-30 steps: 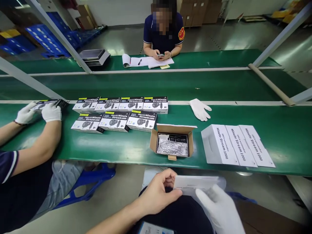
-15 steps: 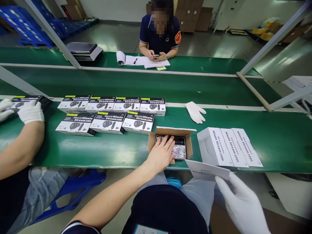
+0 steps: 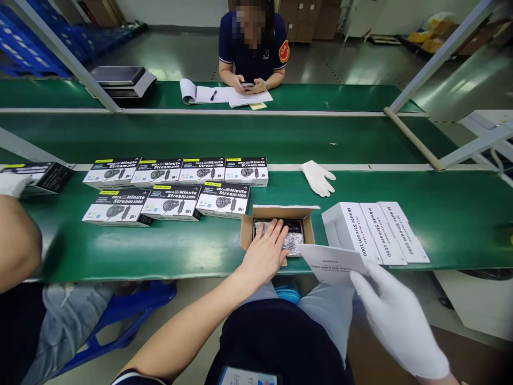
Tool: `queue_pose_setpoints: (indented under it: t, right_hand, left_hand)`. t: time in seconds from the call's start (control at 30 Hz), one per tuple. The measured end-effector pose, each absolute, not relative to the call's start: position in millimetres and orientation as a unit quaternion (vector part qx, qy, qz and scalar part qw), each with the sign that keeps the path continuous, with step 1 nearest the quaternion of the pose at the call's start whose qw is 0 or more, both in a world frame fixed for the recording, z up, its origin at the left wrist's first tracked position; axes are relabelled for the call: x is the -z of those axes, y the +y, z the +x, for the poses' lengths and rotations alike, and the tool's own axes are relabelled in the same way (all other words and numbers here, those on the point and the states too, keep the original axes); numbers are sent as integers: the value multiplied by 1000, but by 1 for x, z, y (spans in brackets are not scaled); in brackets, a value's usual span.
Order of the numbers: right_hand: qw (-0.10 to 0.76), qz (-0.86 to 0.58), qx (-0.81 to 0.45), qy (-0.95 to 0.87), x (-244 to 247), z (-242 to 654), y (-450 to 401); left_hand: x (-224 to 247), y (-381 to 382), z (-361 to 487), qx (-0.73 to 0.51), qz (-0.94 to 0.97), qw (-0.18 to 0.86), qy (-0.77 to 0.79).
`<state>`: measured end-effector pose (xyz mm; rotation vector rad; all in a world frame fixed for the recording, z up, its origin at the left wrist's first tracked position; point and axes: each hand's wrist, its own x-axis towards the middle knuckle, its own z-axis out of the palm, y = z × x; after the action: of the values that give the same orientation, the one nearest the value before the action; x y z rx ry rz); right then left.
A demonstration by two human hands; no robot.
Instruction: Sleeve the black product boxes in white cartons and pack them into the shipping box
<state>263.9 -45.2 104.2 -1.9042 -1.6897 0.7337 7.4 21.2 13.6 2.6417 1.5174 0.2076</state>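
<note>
My bare left hand [image 3: 266, 248] lies with its fingers stretched out inside an open cardboard box [image 3: 308, 230]. It presses on the contents, a dark part and a silvery, shiny plastic-wrapped part [image 3: 294, 243], partly hidden under the fingers. In a white glove, my right hand [image 3: 395, 313] pinches a folded white printed leaflet [image 3: 332, 263] between thumb and fingers. The leaflet's left corner reaches over the box's front right edge. Just right of the box stand stacks of white leaflets [image 3: 360, 232] with "Minute Stream 1000" on them.
Two rows of printed product boxes [image 3: 172, 202] stand to the left on the green table [image 3: 180, 251]. A loose white glove [image 3: 318, 178] lies behind the open box. At far left a co-worker's gloved hand [image 3: 14, 184] touches another box. Opposite, a person [image 3: 252, 59] holds a phone.
My right hand has brought the leaflet slightly left and up, closer to the box, and its printed face shows more. My left hand stays in the box. The view has shifted slightly.
</note>
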Motion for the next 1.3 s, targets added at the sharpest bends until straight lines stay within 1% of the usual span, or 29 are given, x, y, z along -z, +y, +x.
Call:
queue_pose_setpoints:
  t: [0.17, 0.23, 0.33, 0.4, 0.47, 0.53, 0.7, 0.77, 0.87, 0.93, 1.0, 1.07, 1.17, 1.23, 1.3]
  right_hand:
    - [286, -700, -163, -634, -132, 267, -24]
    - [294, -692, -140, -644, -144, 263, -13]
    - [291, -646, -140, -692, -159, 247, 7]
    - [271, -593, -166, -740, -164, 230, 24]
    - [235, -536, -199, -786, -164, 210, 42]
    - [179, -493, -214, -824, -159, 191, 59]
    - [-6, -465, -135, -875, -136, 158, 85]
    - [-65, -456, -119, -880, -130, 153, 92]
    - [-130, -434, -140, -880, -122, 147, 105]
    - [-151, -427, -154, -878, -115, 143, 114]
    - [-159, -425, -160, -877, -109, 139, 120]
    - [-165, -435, -156, -871, -105, 137, 119]
    - [-148, -479, -106, -859, -107, 145, 105]
    - [-82, -510, -53, -855, -109, 160, 88]
    - [49, -535, -17, -843, -106, 180, 69]
  left_hand:
    - [-29, 4, -4, -95, 875, 22, 474]
    - [-28, -4, -6, -88, 886, 23, 454]
    - [-20, -9, -3, -60, 896, 41, 438]
    - [-15, -7, 1, -45, 893, 57, 444]
    - [-13, -5, 3, -39, 888, 71, 454]
    - [-15, -6, 2, -44, 885, 72, 459]
    - [-21, -38, -13, -123, 900, 14, 418]
    - [-23, -53, -22, -163, 898, 16, 409]
    - [-29, -61, -32, -206, 888, 37, 411]
    - [-35, -55, -35, -212, 883, 31, 417]
    - [-37, -43, -32, -189, 881, 9, 434]
    - [-34, -31, -27, -134, 881, -5, 453]
    - [-25, -18, -20, -54, 883, 7, 467]
    - [-21, -14, -17, -31, 882, 21, 470]
    - [-24, -9, -13, -29, 879, 26, 474]
